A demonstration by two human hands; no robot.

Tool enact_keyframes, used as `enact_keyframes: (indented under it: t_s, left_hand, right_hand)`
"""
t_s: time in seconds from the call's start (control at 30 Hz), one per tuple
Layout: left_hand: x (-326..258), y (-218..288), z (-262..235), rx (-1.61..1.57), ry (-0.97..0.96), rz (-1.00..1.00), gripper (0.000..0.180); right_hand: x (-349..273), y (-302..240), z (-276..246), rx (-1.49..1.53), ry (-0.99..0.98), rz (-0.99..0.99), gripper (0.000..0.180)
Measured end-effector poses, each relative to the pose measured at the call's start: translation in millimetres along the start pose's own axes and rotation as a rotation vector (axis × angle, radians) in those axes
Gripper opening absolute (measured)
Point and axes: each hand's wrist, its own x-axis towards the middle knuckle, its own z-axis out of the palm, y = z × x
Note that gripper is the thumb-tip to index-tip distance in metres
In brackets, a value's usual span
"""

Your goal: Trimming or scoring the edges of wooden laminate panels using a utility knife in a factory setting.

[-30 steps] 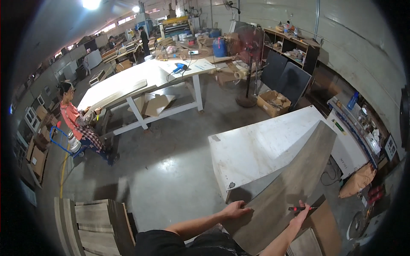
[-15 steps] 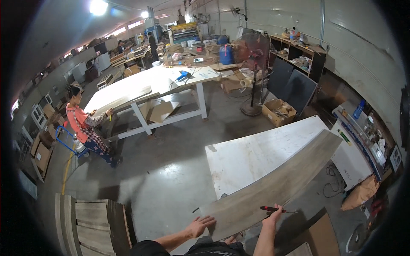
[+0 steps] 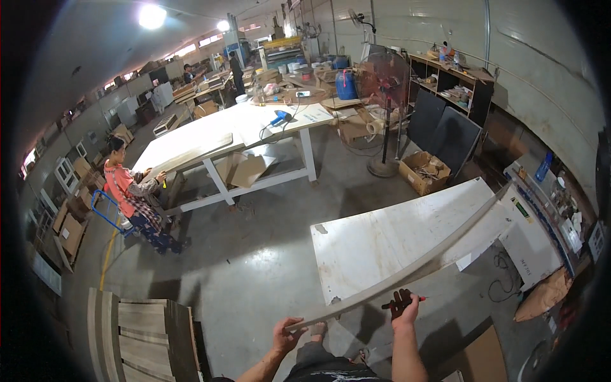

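Note:
A long wood-grain board (image 3: 375, 290) is tilted up on edge, so mostly its narrow side shows. My left hand (image 3: 286, 335) grips its near left end, fingers on top and thumb below. My right hand (image 3: 405, 311) is near the board's lower side, palm partly turned up and dark. Across that hand lies a slim hand tool with a red-and-black handle (image 3: 422, 298); its exact kind is unclear. The board's far end rests near a white panel (image 3: 394, 235) lying beneath and beyond it.
Wood-grain boards (image 3: 143, 328) are stacked at lower left. A person in an orange top (image 3: 121, 181) works at a long white table (image 3: 191, 137) with a blue heat gun (image 3: 280, 118). A carton (image 3: 425, 172) and pedestal fan (image 3: 385, 127) stand beyond; a cable (image 3: 504, 277) lies at right.
The board has gone from lying flat, face up, to standing on edge. My left hand has moved from resting by its end to gripping it. My right hand has turned palm up with the tool.

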Motion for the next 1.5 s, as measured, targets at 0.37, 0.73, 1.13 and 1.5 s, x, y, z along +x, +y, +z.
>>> enact_keyframes:
  t_s: [0.37,0.73,1.13,1.5]
  left_hand:
    - [118,11,-29,0.141,0.181,-0.318,0.051]
    - [201,-54,-121,-0.011,0.12,-0.606,0.04]
    - [225,-226,-181,-0.338,0.045,-0.613,0.038]
    - [306,-140,18,-0.119,-0.318,-0.777,0.074]
  right_hand:
    - [172,22,-13,-0.203,0.124,-0.013,0.058]
    - [113,96,4,-0.319,0.258,0.036,0.055]
    - [38,170,18,-0.349,0.443,0.006,0.026]
    - [128,57,25,-0.073,0.455,-0.185,0.023]
